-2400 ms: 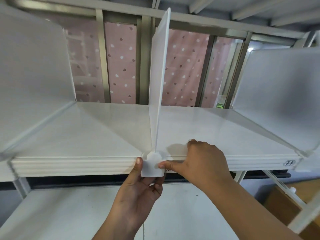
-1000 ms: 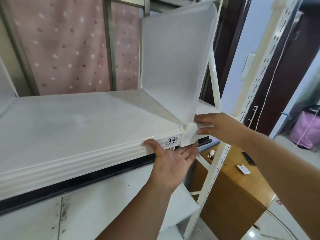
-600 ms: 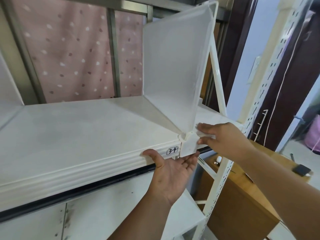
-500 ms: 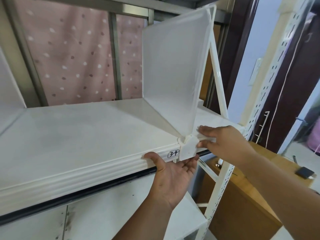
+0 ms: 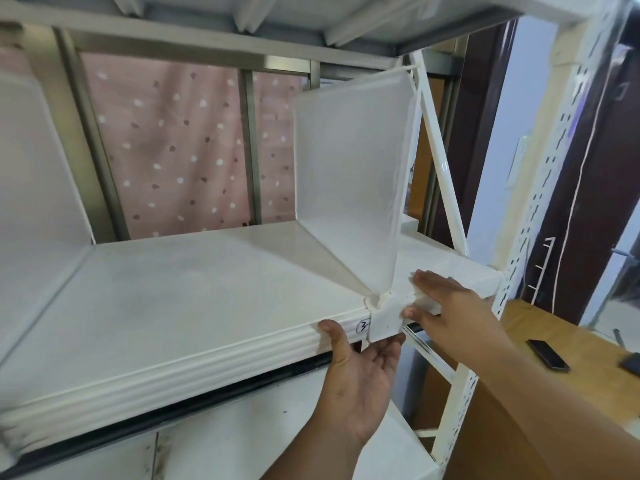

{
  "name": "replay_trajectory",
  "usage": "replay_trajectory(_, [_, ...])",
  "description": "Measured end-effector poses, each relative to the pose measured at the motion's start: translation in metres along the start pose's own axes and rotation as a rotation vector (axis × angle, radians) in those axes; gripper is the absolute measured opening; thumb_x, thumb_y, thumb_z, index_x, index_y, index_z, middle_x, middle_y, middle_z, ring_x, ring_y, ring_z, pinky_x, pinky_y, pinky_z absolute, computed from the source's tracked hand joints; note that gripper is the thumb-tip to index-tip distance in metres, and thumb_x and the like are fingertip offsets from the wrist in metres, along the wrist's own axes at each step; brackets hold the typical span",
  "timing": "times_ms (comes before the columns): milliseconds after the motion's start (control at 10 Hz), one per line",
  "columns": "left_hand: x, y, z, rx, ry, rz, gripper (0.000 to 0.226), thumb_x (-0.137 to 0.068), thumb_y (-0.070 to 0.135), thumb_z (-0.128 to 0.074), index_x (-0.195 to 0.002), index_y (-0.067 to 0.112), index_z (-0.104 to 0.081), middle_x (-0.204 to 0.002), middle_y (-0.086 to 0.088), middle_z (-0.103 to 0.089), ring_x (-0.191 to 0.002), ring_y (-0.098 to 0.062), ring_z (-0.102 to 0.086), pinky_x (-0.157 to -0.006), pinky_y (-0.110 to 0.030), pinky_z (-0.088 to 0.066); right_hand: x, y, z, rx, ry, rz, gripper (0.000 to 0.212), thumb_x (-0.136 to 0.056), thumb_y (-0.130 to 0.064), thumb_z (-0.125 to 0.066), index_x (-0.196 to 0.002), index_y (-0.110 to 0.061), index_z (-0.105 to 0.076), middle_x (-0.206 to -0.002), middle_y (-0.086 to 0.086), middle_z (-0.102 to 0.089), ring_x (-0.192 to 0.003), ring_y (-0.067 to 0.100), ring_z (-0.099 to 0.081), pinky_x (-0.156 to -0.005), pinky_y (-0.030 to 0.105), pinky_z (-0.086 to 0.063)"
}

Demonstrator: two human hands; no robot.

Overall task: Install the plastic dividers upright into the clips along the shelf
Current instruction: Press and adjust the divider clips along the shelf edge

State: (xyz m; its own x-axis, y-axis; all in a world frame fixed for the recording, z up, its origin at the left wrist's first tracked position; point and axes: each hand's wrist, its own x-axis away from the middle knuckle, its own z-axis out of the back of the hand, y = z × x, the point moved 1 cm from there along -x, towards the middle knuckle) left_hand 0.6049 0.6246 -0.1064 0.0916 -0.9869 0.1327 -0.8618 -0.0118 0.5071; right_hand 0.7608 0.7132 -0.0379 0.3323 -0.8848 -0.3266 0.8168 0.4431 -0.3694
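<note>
Shelf point(image 5: 180, 299) white (ridged front edge), dotted pink curtain point(image 5: 180, 147) behind.

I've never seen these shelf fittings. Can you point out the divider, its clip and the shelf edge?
divider point(image 5: 349, 174), head view, middle of its translucent panel.
clip point(image 5: 385, 318), head view, its front face.
shelf edge point(image 5: 207, 362), head view, ribbed front lip.

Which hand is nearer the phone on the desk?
Right. The right hand is at the clip, on the side toward the phone; the left hand sits below the clip, farther away.
</note>
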Motion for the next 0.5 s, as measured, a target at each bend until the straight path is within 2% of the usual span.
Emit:
replay_trajectory(100, [0.014, 0.024, 0.024, -0.223, 0.029, 0.005, 0.087, -0.076, 0.057, -0.071, -0.142, 0.002, -0.060, -0.131, -0.026, -0.073, -0.127, -0.035, -0.068, -0.114, -0.043, -0.046, 0.013, -0.016, -0.005, 0.072, 0.015, -0.073, 0.062, -0.102, -0.047, -0.055, -0.156, -0.022, -0.042, -0.166, -0.005, -0.036, -0.150, 0.020, -0.037, -0.119, 0.040, -0.033])
replay_trajectory(200, [0.045, 0.062, 0.048, -0.501, 0.022, 0.073, 0.057, -0.083, 0.045, -0.079, -0.124, 0.007, -0.068, -0.124, -0.018, -0.070, -0.122, -0.032, -0.065, -0.111, -0.039, -0.048, 0.034, -0.043, 0.000, 0.156, 0.082, -0.132, 0.045, -0.101, -0.047, -0.052, -0.137, -0.021, -0.062, -0.137, 0.002, -0.067, -0.119, 0.023, -0.065, -0.101, 0.040, -0.051])
replay_trajectory(300, [0.090, 0.102, 0.073, -0.832, 0.041, 0.240, 0.059, -0.079, 0.048, -0.090, -0.118, 0.011, -0.066, -0.107, -0.016, -0.060, -0.095, -0.032, -0.056, -0.091, -0.035, -0.053, 0.073, -0.079, 0.002, 0.117, 0.370, -0.038, 0.017, -0.089, -0.040, -0.066, -0.090, -0.028, -0.078, -0.084, -0.003, -0.076, -0.068, 0.020, -0.063, -0.071, 0.032, -0.051])
replay_trajectory(400, [0.138, 0.151, 0.088, -1.143, 0.171, 0.242, 0.074, -0.064, 0.056, -0.091, -0.124, 0.018, -0.068, -0.113, -0.005, -0.067, -0.095, -0.021, -0.061, -0.092, -0.030, -0.057, 0.098, -0.132, -0.005, 0.048, 0.396, 0.159, 0.009, -0.083, -0.028, -0.069, -0.076, -0.027, -0.074, -0.077, -0.004, -0.073, -0.064, 0.027, -0.064, -0.063, 0.031, -0.045])
replay_trajectory(500, [0.188, 0.213, 0.084, -1.365, 0.223, 0.218, 0.064, -0.064, 0.067, -0.083, -0.118, 0.033, -0.074, -0.121, 0.005, -0.072, -0.112, -0.013, -0.069, -0.102, -0.032, -0.059, 0.087, -0.174, -0.010, -0.025, 0.327, 0.224, 0.010, -0.086, -0.030, -0.072, -0.092, -0.025, -0.078, -0.094, -0.005, -0.076, -0.078, 0.026, -0.068, -0.067, 0.033, -0.047])
